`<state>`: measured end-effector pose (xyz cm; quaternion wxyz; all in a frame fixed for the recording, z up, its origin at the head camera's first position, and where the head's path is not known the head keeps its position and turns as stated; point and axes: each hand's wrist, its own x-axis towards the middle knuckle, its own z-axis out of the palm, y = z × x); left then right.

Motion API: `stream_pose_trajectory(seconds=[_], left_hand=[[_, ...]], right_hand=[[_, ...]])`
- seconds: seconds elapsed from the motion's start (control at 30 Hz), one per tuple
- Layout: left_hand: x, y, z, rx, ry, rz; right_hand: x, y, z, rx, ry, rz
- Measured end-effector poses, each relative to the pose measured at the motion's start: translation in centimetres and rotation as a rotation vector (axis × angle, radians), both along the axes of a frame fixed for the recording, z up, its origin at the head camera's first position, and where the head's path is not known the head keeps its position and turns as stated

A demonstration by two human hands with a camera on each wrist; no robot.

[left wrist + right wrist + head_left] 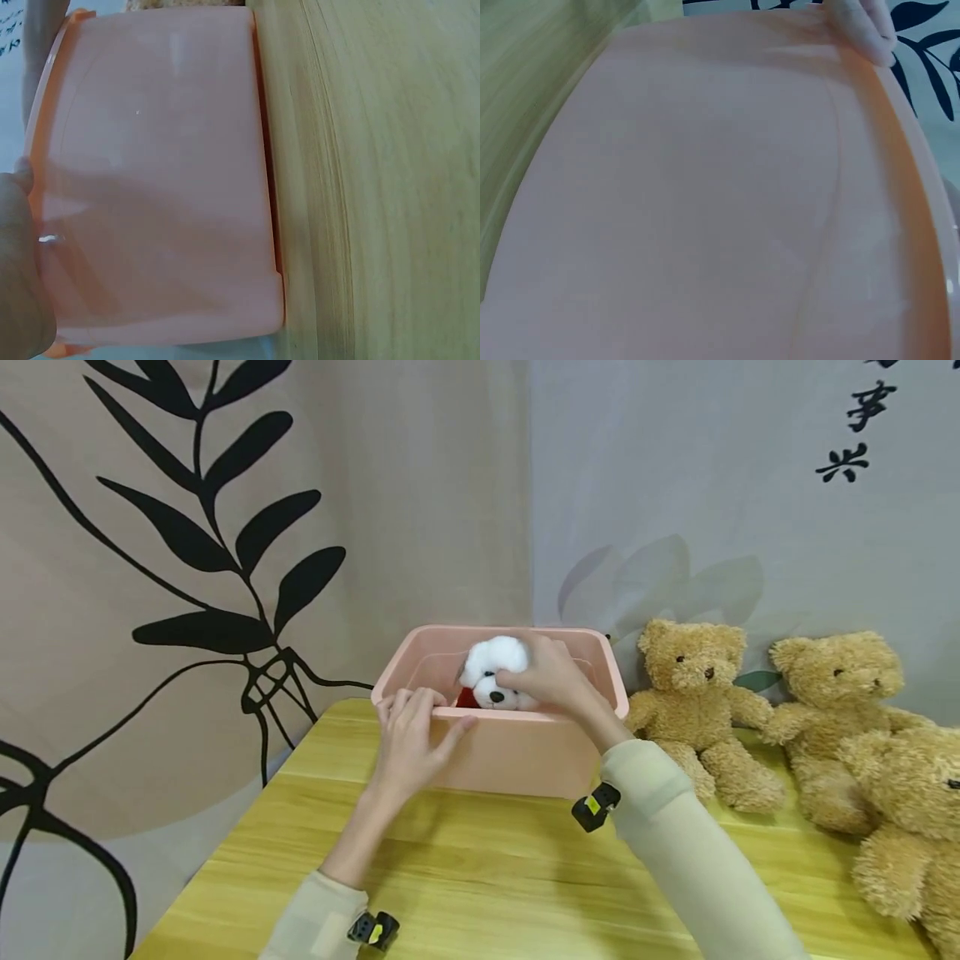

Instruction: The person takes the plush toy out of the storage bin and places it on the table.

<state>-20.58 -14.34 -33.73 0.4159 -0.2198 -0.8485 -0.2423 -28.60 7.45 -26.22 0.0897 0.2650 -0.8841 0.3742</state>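
A pink plastic bin point(517, 756) stands on the wooden table. Inside it is a white plush dog point(486, 664) with a black nose and a bit of red below its head; the bin's front wall hides its lower body. My right hand point(553, 675) reaches over the rim and holds the dog's head, thumb across its face, the other fingers mostly out of sight. At the bin's front left, my left hand point(408, 739) grips the rim, fingers over the edge and thumb outside. The left wrist view shows the bin's outer wall point(157, 172) beside that hand.
Several light-brown teddy bears sit to the right of the bin: one bear point(697, 702) close to it, another bear point(836, 718) beyond, and a nearer bear point(911, 810) cut off by the frame. Behind the table point(480, 877) hangs a curtain point(435, 485) with a dark leaf print.
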Motion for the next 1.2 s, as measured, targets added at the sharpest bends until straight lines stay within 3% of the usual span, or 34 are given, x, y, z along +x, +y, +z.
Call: stream_pose_trajectory(seconds=[0.2, 0.33, 0.53, 0.83, 1.0, 1.2], left_hand=[[0.0, -0.1, -0.1, 0.0, 0.007, 0.008], [0.1, -0.3, -0.3, 0.007, 0.026, 0.004], [0.2, -0.5, -0.4, 0.015, 0.047, -0.007], [0.2, -0.3, -0.1, 0.007, 0.03, -0.002], [0.2, -0.1, 0.0, 0.003, 0.031, -0.013], [0.1, 0.0, 0.0, 0.001, 0.042, -0.018]], right_hand=[[1.4, 1.9, 0.7, -0.175, 0.057, -0.114], [2.2, 2.9, 1.6, -0.285, 0.151, -0.173], [3.5, 4.3, 3.4, -0.484, 0.296, -0.194], [6.0, 6.9, 6.8, -0.713, 0.418, -0.201], [7.3, 9.2, 8.7, -0.793, 0.461, -0.212], [8.3, 12.3, 10.3, -0.791, 0.495, -0.265]])
